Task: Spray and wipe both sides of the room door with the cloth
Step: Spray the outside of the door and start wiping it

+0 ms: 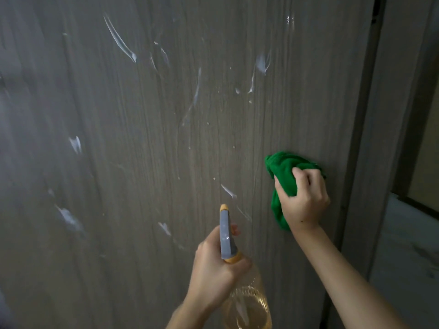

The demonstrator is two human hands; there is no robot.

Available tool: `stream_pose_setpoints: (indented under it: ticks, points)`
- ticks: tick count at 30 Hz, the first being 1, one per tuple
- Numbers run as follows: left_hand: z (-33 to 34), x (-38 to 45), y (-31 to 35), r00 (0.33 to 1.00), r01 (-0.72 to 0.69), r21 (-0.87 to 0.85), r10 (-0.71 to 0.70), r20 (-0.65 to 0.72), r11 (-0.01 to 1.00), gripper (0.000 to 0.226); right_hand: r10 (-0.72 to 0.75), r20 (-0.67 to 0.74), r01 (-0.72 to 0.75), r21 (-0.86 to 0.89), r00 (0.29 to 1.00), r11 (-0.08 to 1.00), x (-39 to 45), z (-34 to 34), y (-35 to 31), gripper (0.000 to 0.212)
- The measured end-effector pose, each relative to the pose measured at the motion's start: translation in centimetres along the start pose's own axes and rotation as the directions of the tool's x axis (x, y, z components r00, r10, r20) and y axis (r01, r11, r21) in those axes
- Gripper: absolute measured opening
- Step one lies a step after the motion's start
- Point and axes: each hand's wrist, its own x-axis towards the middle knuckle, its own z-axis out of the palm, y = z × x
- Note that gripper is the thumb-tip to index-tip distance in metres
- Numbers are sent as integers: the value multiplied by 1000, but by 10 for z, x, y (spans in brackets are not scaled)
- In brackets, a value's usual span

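While unlabelled, bottle [247,302] beside cloth [282,169]

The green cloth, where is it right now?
In the head view, the green cloth is bunched in the right hand and pressed against the door near its right edge, up and to the right of the spray bottle.

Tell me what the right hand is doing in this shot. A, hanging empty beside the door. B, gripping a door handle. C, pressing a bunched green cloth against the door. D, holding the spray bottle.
C: the right hand grips the bunched green cloth and holds it against the wood-grain door, while the left hand holds the spray bottle.
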Motion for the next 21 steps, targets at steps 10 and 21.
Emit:
stream_pose_setpoints:
  ticks: [10,21]
  points:
    - [3,-4,-20,996,36,-15,-37,-85,999,34,12,26,-12,-17,1000,1000,1,0,-1,32]
    - [-83,-22,-27,956,-30,-61,11,-293,998,32,-131,14,123,259,991,958,12,-5,-88,27]
